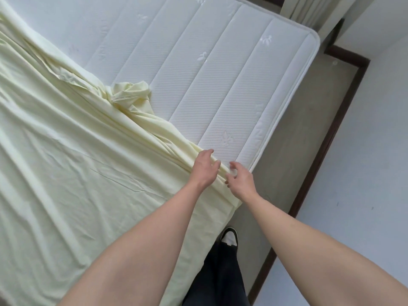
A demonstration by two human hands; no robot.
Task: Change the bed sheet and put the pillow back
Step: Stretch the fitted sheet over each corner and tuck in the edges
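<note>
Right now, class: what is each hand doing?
Left hand: open, fingers on the sheet edge.
Right hand: loosely curled at the sheet; grip unclear.
</note>
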